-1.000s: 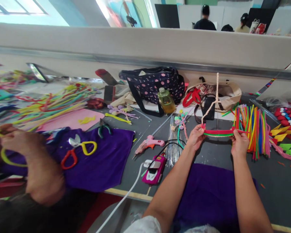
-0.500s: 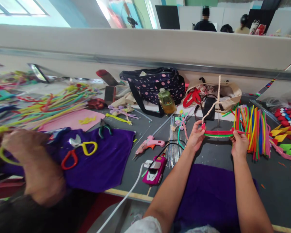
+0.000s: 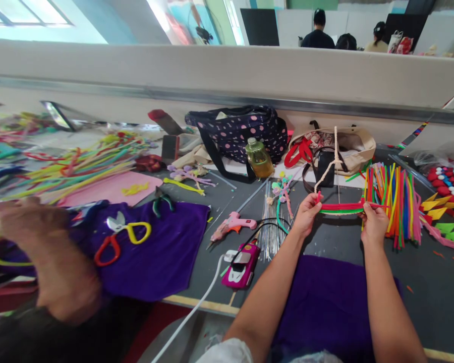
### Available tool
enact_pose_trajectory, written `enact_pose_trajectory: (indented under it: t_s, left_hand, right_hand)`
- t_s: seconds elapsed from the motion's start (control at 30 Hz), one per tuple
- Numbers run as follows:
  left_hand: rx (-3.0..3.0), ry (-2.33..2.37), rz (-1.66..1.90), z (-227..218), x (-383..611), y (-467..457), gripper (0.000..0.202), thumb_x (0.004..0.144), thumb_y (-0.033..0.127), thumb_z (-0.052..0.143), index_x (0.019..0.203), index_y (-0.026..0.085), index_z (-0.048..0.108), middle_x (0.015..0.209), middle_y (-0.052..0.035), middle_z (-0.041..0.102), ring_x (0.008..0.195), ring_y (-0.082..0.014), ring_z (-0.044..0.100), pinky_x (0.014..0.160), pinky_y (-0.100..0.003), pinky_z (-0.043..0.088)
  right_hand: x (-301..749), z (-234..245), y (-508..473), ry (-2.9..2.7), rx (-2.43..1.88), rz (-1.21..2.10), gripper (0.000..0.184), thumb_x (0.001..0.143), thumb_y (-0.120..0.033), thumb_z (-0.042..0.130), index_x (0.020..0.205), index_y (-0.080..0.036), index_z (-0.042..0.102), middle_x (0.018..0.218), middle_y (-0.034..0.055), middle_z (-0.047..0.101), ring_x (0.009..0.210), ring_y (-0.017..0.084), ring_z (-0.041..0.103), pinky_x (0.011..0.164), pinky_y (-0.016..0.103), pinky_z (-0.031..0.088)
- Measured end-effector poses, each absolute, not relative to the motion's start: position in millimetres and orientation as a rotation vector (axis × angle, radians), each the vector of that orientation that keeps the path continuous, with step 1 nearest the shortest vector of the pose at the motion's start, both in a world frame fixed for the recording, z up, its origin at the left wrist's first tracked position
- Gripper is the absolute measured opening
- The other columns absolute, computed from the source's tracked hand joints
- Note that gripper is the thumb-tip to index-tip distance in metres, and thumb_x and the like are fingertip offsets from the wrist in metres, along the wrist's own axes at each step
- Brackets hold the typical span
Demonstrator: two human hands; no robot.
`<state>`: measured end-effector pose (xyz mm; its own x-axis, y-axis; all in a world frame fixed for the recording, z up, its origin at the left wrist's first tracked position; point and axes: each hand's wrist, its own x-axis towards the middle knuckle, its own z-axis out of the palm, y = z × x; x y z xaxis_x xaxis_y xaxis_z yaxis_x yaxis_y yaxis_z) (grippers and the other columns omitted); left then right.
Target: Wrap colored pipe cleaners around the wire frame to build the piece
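Note:
My left hand [image 3: 308, 214] pinches one end of a bundle of red and green pipe cleaners [image 3: 342, 207]. My right hand [image 3: 374, 224] pinches the other end, so the bundle is stretched level above the grey table. A cream twisted pipe cleaner [image 3: 335, 146] rises from near my left fingers, with a bend and knot partway up. Beneath my forearms lies a purple cloth [image 3: 325, 297]. Just right of my right hand is a pile of colourful thin strips [image 3: 395, 201].
A pink glue gun [image 3: 232, 226] and a magenta car-shaped power strip [image 3: 242, 267] lie to my left. Scissors [image 3: 123, 233] and pliers [image 3: 162, 202] rest on another purple cloth. A co-worker's hand [image 3: 32, 227] is at far left. A bottle [image 3: 259, 159] stands by a dotted bag [image 3: 242, 131].
The cream pipe cleaner's top has dipped slightly and shifted left. Both my hands keep their grip on the red and green bundle. The co-worker's hand has moved a little left.

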<state>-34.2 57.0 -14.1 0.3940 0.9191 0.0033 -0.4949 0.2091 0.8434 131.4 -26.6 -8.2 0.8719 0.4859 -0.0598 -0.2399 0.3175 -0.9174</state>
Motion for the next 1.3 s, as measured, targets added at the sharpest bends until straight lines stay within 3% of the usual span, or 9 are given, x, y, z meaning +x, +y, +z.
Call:
enact_pose_trajectory:
  t_s: [0.27,0.67,1.1,1.3]
  left_hand:
    - [0.931,0.675,1.219,-19,-34,61,0.024,0.055,0.029,0.085,0.07,0.017,0.07,0.08,-0.0016,0.065,0.077,-0.0123,0.056,0.074,-0.024,0.041]
    - [0.693,0.707,1.16,-23,-36,63,0.03,0.052,0.03,0.088,0.071,0.015,0.071,0.067,-0.0011,0.066,0.059,-0.0086,0.055,0.062,-0.023,0.042]
    - [0.587,0.678,1.061,-26,-38,66,0.039,0.05,0.035,0.089,0.072,0.013,0.067,0.074,-0.0051,0.07,0.067,-0.013,0.063,0.068,-0.026,0.048]
    - [0.503,0.657,0.985,-28,-39,68,0.036,0.051,0.03,0.089,0.071,0.013,0.064,0.068,-0.0023,0.066,0.059,-0.0097,0.059,0.064,-0.024,0.047]
  right_hand:
    - [133,-8,-27,-0.238,-1.151,0.435,0.032,0.057,-0.037,0.081,0.068,-0.017,0.058,0.056,-0.0056,0.061,0.045,0.008,0.054,0.046,0.021,0.049]
    - [132,-7,-26,-0.233,-1.133,0.406,0.03,0.057,-0.035,0.081,0.066,-0.016,0.06,0.055,-0.0053,0.061,0.045,0.008,0.054,0.046,0.021,0.049]
    - [131,-10,-26,-0.226,-1.139,0.456,0.033,0.054,-0.035,0.082,0.069,-0.016,0.06,0.059,-0.0042,0.064,0.049,0.009,0.057,0.048,0.022,0.051]
    - [133,-15,-25,-0.252,-1.17,0.464,0.033,0.055,-0.037,0.081,0.072,-0.016,0.06,0.061,-0.0038,0.064,0.05,0.01,0.057,0.049,0.023,0.05]
